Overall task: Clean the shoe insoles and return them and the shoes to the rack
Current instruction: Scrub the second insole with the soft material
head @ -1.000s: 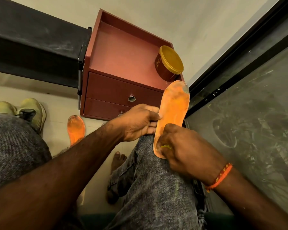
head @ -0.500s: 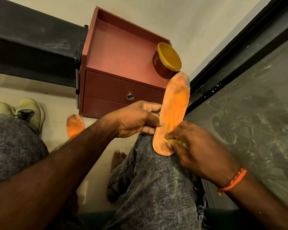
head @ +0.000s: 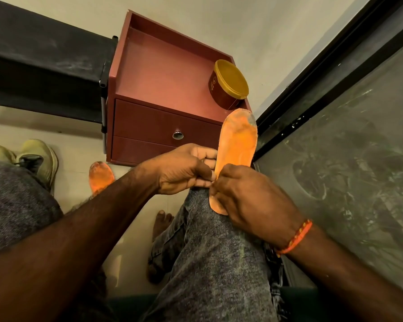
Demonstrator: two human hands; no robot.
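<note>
Head view: a flat, long orange insole [head: 239, 145] with rounded ends and a scuffed, greyish toe stands tilted on the person's right knee [head: 209, 228], which is clad in mottled grey denim. The left hand [head: 184, 169] reaches across from the left, its fingers curled around the insole's left edge near the middle, gripping it. The right hand [head: 247, 201] covers the insole's lower end, knuckles up and fingers bent onto the surface; whether they pinch anything cannot be told. A woven orange band [head: 294, 238] circles the right wrist. A second orange insole [head: 100, 176] lies on the pale floor, partly hidden by the left forearm. Two worn yellowish shoes [head: 33, 156] sit at the left edge. Behind stands a smooth reddish-brown cabinet [head: 154, 126] with a round metal knob, bearing a round brown tub [head: 228, 87] with a yellow lid.
</note>
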